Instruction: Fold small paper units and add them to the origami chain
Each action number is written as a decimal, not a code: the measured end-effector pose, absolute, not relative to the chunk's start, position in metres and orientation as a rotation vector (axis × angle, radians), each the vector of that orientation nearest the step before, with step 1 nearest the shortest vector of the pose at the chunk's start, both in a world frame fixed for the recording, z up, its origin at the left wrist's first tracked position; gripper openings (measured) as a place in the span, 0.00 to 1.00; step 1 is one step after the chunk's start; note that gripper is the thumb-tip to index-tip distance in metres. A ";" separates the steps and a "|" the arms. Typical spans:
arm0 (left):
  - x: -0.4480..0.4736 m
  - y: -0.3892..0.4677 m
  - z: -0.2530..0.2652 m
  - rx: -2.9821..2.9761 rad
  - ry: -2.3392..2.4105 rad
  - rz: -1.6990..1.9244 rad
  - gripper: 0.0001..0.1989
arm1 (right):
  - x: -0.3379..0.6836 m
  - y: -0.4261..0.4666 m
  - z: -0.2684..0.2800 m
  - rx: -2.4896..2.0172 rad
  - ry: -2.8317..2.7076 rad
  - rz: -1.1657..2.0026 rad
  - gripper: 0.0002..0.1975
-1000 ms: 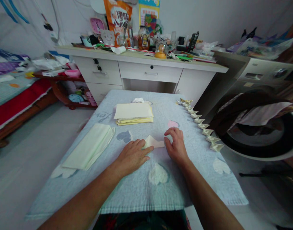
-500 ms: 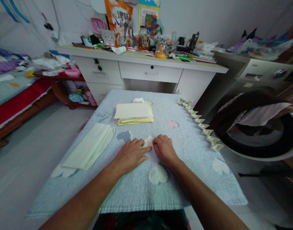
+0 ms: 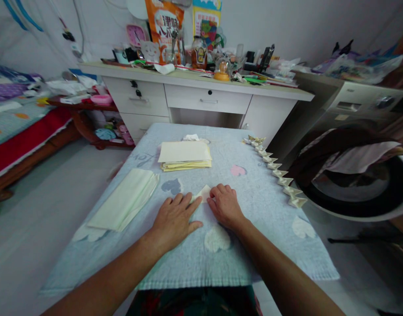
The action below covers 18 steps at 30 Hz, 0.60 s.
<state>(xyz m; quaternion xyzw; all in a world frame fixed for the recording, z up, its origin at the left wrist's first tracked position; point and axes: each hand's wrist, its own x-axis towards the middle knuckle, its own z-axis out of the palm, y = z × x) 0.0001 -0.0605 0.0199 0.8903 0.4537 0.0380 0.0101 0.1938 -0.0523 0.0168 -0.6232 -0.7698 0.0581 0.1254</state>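
Note:
A small piece of folded cream paper (image 3: 204, 193) lies on the cloth-covered table, partly hidden under both hands. My left hand (image 3: 177, 219) rests flat with its fingers spread, index fingertip on the paper's left part and thumb held apart. My right hand (image 3: 225, 204) has its fingers curled together at the paper's right edge. Behind the hands sits a stack of cream and yellow paper sheets (image 3: 185, 152). To the left lies a pile of pale green folded paper (image 3: 125, 202). A row of folded paper pieces (image 3: 282, 180) runs along the table's right side.
A light blue cloth with hearts (image 3: 264, 245) covers the table. A crumpled white tissue (image 3: 192, 137) lies behind the stack. Beyond stands a white desk (image 3: 201, 81) crowded with a jar and packets. At right is a washing machine (image 3: 349, 105) with its door open and clothes inside.
My left hand has slid left and toward me along the paper, its thumb and index finger spreading wider apart. My right hand stays about where it was, and more of the paper shows.

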 end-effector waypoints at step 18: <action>-0.030 -0.074 0.020 2.754 1.426 0.097 0.34 | 0.187 -0.044 0.023 -1.935 -2.283 0.201 0.12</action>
